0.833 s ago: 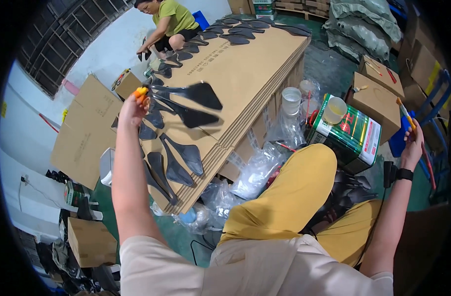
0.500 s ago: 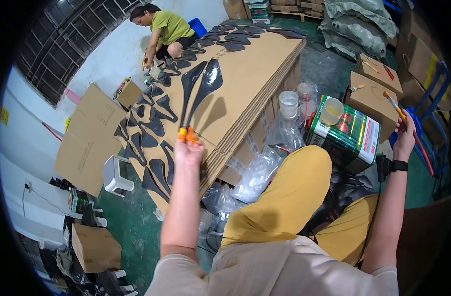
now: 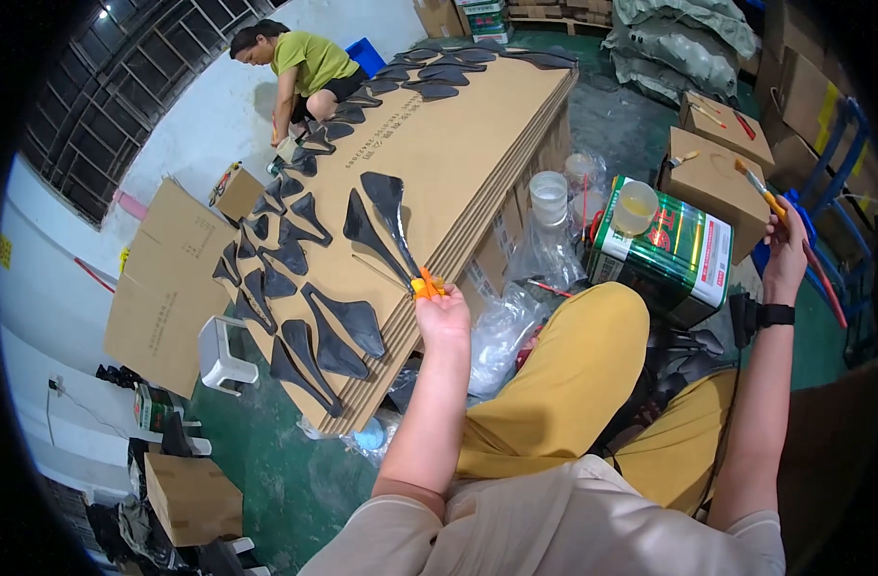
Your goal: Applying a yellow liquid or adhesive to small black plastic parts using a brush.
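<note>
My left hand (image 3: 443,312) is closed on an orange clip (image 3: 426,286) above the near edge of a cardboard stack (image 3: 477,125). From the clip, narrow black leaf-shaped pieces (image 3: 386,206) fan out, the right one glossy. Whether both are clamped or one lies on the cardboard, I cannot tell. On the right, my right hand (image 3: 786,230) grips a paintbrush (image 3: 760,189), bristles pointing up and left. Several similar black pieces (image 3: 333,341) lie along the stack's left side.
A green tin (image 3: 660,264) with a clear cup (image 3: 635,208) on top stands beside my knee. Brushes rest on cardboard boxes (image 3: 712,178). Clear plastic bags (image 3: 501,341) lie against the stack. A person (image 3: 305,77) crouches at its far left, near a white stool (image 3: 230,350).
My left hand has moved right and nearer with the clip and black pieces, from over the cardboard to its near edge. My right hand stays almost in place with the paintbrush. The view has shifted slightly.
</note>
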`<state>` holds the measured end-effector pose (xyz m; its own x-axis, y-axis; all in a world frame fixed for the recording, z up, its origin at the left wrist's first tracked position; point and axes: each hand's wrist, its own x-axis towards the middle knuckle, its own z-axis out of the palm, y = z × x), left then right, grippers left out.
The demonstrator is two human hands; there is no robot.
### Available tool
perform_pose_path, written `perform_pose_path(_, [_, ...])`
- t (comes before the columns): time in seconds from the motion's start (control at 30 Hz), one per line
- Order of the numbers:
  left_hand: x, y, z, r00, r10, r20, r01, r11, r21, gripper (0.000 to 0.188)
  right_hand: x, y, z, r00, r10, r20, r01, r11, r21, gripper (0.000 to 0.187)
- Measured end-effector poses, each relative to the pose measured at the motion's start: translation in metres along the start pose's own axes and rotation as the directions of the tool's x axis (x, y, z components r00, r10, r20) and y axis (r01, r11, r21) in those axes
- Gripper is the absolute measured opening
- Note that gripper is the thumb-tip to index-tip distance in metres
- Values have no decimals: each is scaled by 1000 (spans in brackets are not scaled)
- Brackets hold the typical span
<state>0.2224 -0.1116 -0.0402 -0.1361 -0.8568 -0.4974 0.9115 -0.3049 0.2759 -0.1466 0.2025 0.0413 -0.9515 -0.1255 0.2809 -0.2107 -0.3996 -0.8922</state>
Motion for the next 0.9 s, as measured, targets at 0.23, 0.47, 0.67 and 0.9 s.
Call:
perform_pose_path(0.23, [-2, -7, -8, 1000, -4, 6, 4, 999, -42, 20, 5, 9, -5, 999, 0, 46, 2, 999, -41, 32])
perform_pose_path(0.47, [-2, -11, -13, 1000, 3, -8, -3, 999, 38, 14, 9, 22, 1, 996, 64, 62, -62, 998, -32, 32])
perform_pose_path(0.67, [-8, -11, -11, 998, 58, 28, -61, 991, 123, 16, 7, 24, 2, 994, 81, 69, -78, 996, -45, 32])
perform_pose_path(0.9, [-10, -10, -8, 997, 72, -7, -69, 983, 168, 13, 6, 25, 2, 995, 61, 79, -57, 997, -51, 32])
